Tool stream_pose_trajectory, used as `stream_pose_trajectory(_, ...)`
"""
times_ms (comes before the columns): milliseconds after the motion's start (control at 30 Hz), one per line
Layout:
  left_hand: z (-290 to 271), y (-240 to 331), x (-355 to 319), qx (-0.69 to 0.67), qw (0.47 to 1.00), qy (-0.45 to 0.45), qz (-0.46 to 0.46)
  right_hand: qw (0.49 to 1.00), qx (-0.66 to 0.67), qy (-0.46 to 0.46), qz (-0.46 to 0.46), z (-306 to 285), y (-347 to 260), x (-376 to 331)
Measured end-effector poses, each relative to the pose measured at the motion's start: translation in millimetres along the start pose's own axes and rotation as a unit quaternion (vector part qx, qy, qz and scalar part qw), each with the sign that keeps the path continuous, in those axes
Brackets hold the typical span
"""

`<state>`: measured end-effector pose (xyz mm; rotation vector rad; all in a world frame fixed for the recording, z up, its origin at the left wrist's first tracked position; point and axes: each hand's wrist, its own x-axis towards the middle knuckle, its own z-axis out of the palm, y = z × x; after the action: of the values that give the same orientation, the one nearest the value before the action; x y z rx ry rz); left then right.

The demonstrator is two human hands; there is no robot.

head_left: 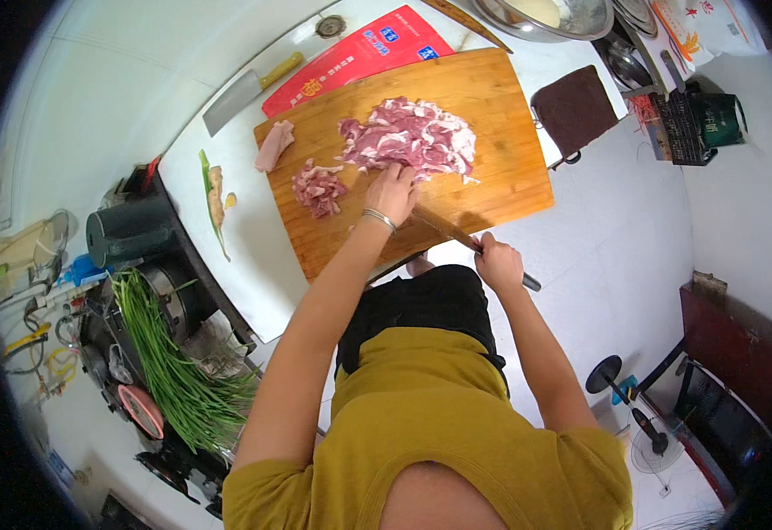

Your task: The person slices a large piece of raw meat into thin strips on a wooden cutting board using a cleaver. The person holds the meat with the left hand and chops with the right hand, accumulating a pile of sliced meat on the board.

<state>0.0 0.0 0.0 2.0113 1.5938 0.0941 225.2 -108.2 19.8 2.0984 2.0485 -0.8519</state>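
My right hand (499, 262) is wrapped round the dark handle of a kitchen knife (446, 226). Its blade points up and left over the near part of a wooden cutting board (514, 150), its tip close to my left hand (392, 196). The fingers of that hand are bunched against the near edge of a large pile of sliced raw meat (412, 134); what lies under the fingertips is partly hidden. Left of it on the board sit a smaller heap of cut meat (319, 188) and a pale pink piece of meat (274, 146).
Beyond the board lie a cleaver (231, 102) and a red printed bag (350, 66). Ginger (215, 194) and a scallion (205, 165) rest on the white table (253, 238). A metal bowl (571, 22) stands at the far right; green chives (174, 362) lie at left.
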Motion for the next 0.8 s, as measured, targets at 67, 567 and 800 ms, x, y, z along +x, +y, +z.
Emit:
stream_pose_trajectory(67, 15.9, 8.2, -0.5, 0.011, 0.994, 0.108, 0.006, 1.000, -0.006, 0.001, 0.025, -4.1, 8.3, -14.0)
stream_pose_trajectory(567, 31.7, -11.1, -55.4, -0.045, 0.969, 0.243, 0.026, 0.983, 0.175, 0.046, 0.021, 4.5, 2.6, 20.4)
stream_pose_trajectory(800, 41.0, -19.6, -45.3, 0.063, 0.966, 0.181, 0.172, 0.994, 0.085, 0.011, -0.069, 17.4, -46.1, 47.8)
